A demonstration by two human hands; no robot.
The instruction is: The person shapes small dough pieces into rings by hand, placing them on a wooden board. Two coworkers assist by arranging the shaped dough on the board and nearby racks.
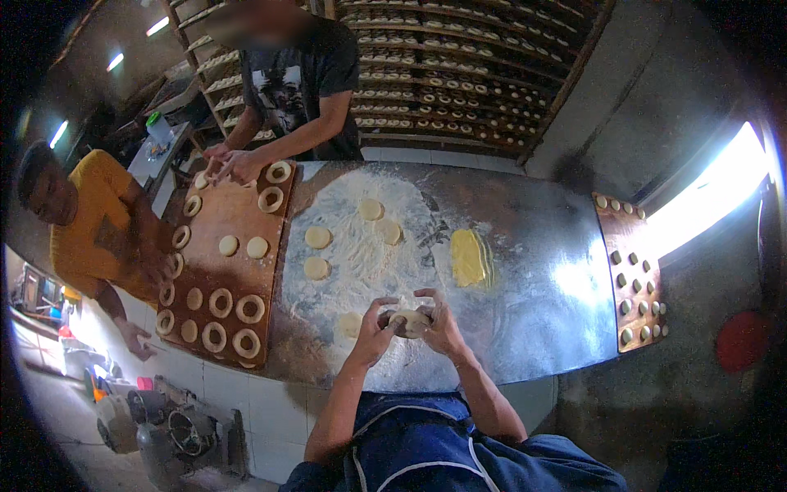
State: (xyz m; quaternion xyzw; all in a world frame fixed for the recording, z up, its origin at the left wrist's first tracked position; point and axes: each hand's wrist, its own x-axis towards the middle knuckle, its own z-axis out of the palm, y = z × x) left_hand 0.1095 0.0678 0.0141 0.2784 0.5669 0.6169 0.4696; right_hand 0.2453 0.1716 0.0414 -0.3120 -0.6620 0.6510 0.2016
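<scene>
Over the near edge of the floured table (525,328), my left hand (373,338) and my right hand (443,328) grip one piece of dough (411,324) between them. Thumbs press on its near side, with the fingers curved around it; whether it has a hole is hard to make out. Just left of my left hand, a flat dough round (350,325) lies on the flour. Several more rounds rest farther off, among them one dough round (371,210) at the far side and another (316,268) to the left. A yellow slab, like butter or margarine (469,257), sits beyond my right hand.
A wooden board (238,205) on the left carries dough rings (249,309) and rounds. A co-worker in a dark shirt (299,82) handles dough there; another in yellow (106,213) stands beside it. A second board (611,238) with small rounds is far right. Loaded racks (459,82) stand behind.
</scene>
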